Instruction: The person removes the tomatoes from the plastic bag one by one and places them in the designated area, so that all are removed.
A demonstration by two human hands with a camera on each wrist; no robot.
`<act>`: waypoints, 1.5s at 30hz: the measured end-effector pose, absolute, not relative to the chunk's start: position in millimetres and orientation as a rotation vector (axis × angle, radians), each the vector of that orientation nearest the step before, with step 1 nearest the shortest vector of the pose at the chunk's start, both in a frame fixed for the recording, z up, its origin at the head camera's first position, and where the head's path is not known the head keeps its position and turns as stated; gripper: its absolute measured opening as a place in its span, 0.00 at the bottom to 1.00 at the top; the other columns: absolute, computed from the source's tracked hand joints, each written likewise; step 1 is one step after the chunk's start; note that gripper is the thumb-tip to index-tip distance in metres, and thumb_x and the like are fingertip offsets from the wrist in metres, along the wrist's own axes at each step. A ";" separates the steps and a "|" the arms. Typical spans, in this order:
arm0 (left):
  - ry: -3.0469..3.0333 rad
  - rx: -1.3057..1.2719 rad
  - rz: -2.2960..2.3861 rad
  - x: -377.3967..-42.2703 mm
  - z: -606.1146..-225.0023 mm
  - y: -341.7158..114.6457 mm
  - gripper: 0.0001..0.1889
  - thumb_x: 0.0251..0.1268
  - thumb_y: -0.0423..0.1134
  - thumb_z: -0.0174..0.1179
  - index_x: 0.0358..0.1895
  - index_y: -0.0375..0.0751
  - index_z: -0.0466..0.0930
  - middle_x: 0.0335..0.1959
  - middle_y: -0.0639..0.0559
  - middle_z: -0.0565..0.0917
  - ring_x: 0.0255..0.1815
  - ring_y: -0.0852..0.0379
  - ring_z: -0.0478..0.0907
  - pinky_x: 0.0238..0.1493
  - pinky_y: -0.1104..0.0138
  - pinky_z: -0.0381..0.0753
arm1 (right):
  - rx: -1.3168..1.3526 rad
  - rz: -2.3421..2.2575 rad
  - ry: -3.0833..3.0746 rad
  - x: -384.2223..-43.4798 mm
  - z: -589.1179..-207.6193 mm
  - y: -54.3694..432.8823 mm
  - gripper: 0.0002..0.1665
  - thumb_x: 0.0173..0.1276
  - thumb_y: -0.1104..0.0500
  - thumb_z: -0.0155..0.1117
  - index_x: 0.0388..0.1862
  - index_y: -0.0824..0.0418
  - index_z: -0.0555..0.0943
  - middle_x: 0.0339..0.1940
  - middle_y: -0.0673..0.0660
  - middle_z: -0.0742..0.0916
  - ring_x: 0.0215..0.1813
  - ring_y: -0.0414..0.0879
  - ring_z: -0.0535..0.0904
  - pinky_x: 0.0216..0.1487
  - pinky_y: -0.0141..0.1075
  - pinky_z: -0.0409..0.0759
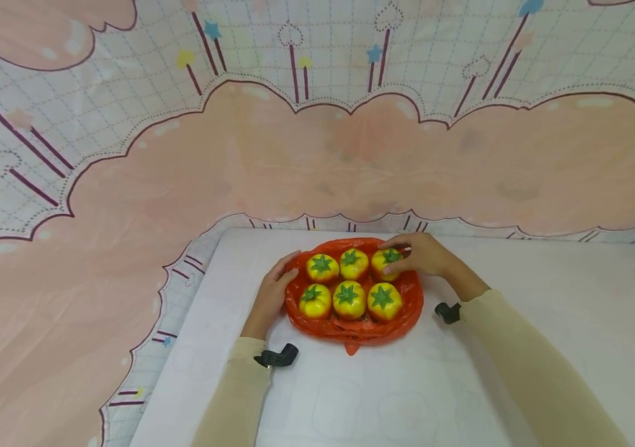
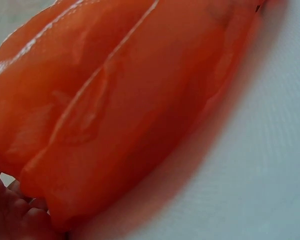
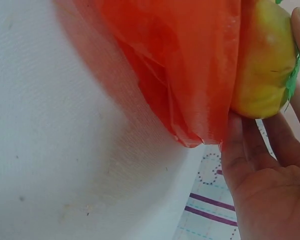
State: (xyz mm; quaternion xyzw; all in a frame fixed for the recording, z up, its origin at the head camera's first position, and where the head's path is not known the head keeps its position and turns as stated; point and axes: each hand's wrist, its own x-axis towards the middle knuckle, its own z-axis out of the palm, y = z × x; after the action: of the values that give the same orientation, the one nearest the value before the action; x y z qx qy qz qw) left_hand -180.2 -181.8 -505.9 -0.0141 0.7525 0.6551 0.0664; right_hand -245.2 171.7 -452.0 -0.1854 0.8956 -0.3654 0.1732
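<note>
Several yellow tomatoes (image 1: pixel 349 299) with green star-shaped tops sit in two rows in a red plastic bag (image 1: pixel 353 335), its mouth spread wide. My left hand (image 1: pixel 272 292) grips the bag's left edge, thumb on the inner side; the left wrist view shows curled fingers (image 2: pixel 32 215) by the red plastic (image 2: pixel 115 110). At the back right corner, my right hand (image 1: pixel 426 254) curls thumb and fingers round a tomato (image 1: pixel 384 264). In the right wrist view this tomato (image 3: pixel 267 60) lies between thumb and fingers, beside the red plastic (image 3: pixel 190 65).
The bag rests on a white table (image 1: pixel 362 397) near its far edge. Behind hangs a pink and white patterned cloth (image 1: pixel 323 161), which also runs down the left side. A black wrist device (image 1: pixel 278 356) is on the left wrist, another wrist device (image 1: pixel 448 313) on the right.
</note>
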 end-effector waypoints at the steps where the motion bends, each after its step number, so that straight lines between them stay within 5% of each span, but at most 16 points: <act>1: 2.266 -0.043 1.974 -180.1 -506.0 -181.7 0.22 0.79 0.47 0.51 0.73 0.62 0.72 0.76 0.62 0.69 0.80 0.55 0.61 0.79 0.53 0.64 | -0.522 -1.038 2.542 -244.5 -451.4 171.7 0.38 0.55 0.38 0.79 0.63 0.49 0.84 0.63 0.57 0.84 0.64 0.57 0.77 0.64 0.52 0.82; 11: 2.267 -0.018 1.976 -180.3 -506.3 -183.5 0.24 0.79 0.46 0.51 0.74 0.57 0.70 0.76 0.60 0.69 0.80 0.54 0.61 0.79 0.53 0.63 | -0.545 -1.077 2.571 -238.7 -445.8 172.1 0.37 0.53 0.38 0.80 0.62 0.48 0.84 0.61 0.54 0.85 0.60 0.52 0.78 0.61 0.49 0.84; 23: 2.274 -0.059 1.959 -178.3 -503.3 -181.5 0.21 0.78 0.47 0.52 0.70 0.68 0.73 0.75 0.63 0.70 0.80 0.56 0.62 0.78 0.54 0.66 | -0.536 -1.110 2.594 -230.7 -430.9 181.1 0.38 0.53 0.36 0.80 0.61 0.48 0.84 0.59 0.53 0.86 0.60 0.53 0.81 0.62 0.50 0.84; 45: 2.263 -0.061 1.956 -178.8 -504.8 -181.1 0.21 0.78 0.48 0.52 0.71 0.67 0.73 0.75 0.65 0.70 0.80 0.56 0.62 0.77 0.54 0.67 | -0.520 -1.139 2.621 -221.9 -421.4 208.5 0.38 0.55 0.36 0.79 0.62 0.49 0.83 0.63 0.54 0.85 0.61 0.56 0.82 0.58 0.49 0.87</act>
State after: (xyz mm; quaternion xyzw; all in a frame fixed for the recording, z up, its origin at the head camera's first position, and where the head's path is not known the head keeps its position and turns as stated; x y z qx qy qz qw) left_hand -178.8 -181.1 -504.8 -0.0202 0.7542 0.6520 0.0749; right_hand -221.9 208.5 -421.4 -0.1779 0.8960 -0.3893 0.1184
